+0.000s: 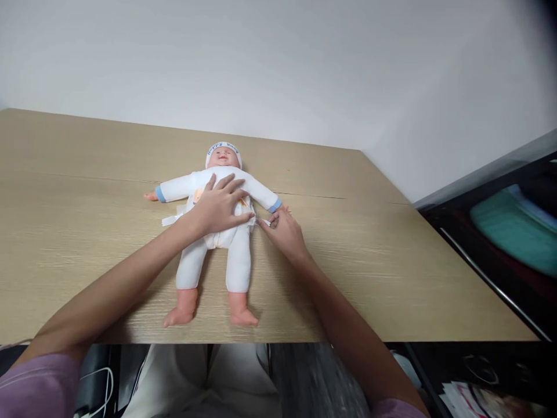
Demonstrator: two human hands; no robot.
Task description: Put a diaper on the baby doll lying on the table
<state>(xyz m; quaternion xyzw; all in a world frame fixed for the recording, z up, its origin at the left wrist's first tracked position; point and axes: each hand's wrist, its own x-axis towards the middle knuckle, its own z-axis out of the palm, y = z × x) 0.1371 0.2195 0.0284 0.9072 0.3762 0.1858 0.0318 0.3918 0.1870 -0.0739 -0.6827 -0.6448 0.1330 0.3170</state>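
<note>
A baby doll (pixel 238 273) in a white suit with blue cuffs and a lettered white cap lies on its back, feet toward me. Around its hips is a white diaper (pixel 221 239), with one fastening tab (pixel 169 220) sticking out at the left. My left hand (pixel 220 206) rests with fingers spread across the doll's belly, its thumb on the diaper's upper edge. Beside the doll's right-side hip, my right hand (pixel 282 229) pinches the diaper's other tab between thumb and fingers, near the doll's small hand.
The doll lies on a light wooden table (pixel 357 278) against a pale wall (pixel 278 69). To the right stands a dark shelf (pixel 470 249) holding a teal item (pixel 517 229). Papers (pixel 465 400) lie lower right, and a white cable (pixel 108 383) hangs lower left.
</note>
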